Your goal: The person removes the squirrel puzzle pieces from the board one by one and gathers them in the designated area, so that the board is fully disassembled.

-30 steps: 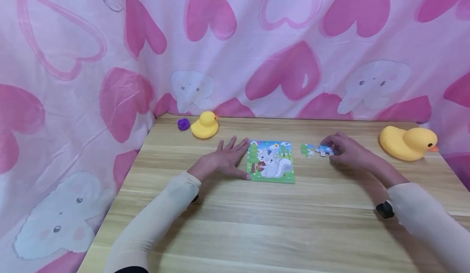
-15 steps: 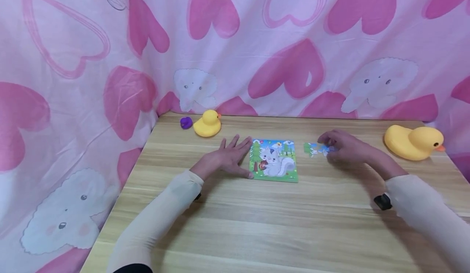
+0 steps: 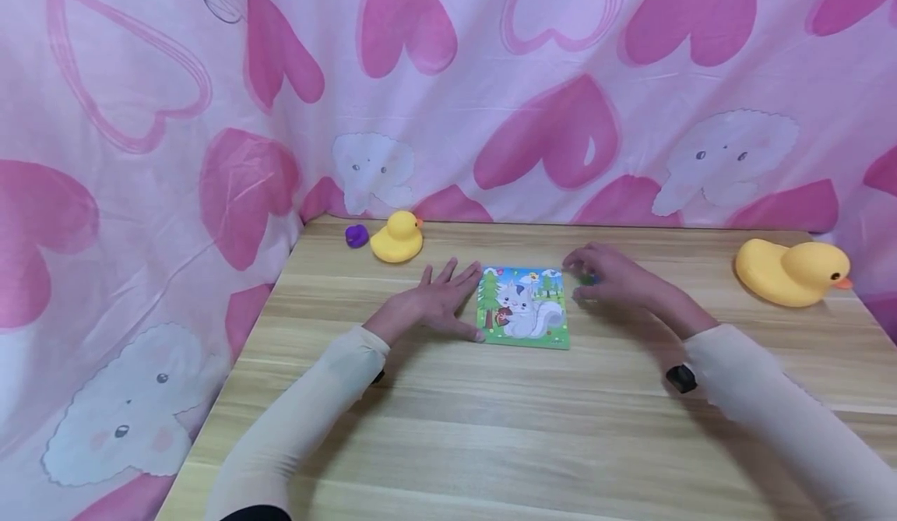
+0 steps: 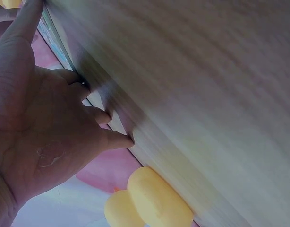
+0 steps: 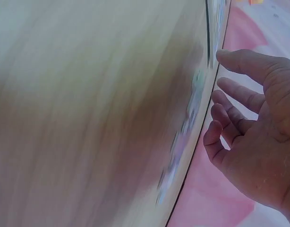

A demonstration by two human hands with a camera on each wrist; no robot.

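A square squirrel jigsaw puzzle (image 3: pixel 523 308) lies flat on the wooden table. My left hand (image 3: pixel 443 304) rests along its left edge, fingers spread, the thumb near the lower left corner. My right hand (image 3: pixel 611 278) is just past the puzzle's right edge, over a few puzzle pieces (image 5: pixel 177 142). In the head view the hand covers nearly all of them, with a bit of blue and green showing between the fingers. The right wrist view has the pieces in a row flat on the table, apart from the loosely bent fingers, which hold nothing.
At the back left stand a small purple duck (image 3: pixel 357 236) and a yellow duck (image 3: pixel 397 237). A larger yellow duck (image 3: pixel 793 272) stands at the far right. A pink heart-patterned curtain (image 3: pixel 546 132) hangs behind the wooden table (image 3: pixel 490 435).
My right hand first slid one puzzle piece left against another, then moved left over them towards the squirrel puzzle's right edge. My left hand keeps its place at the left edge.
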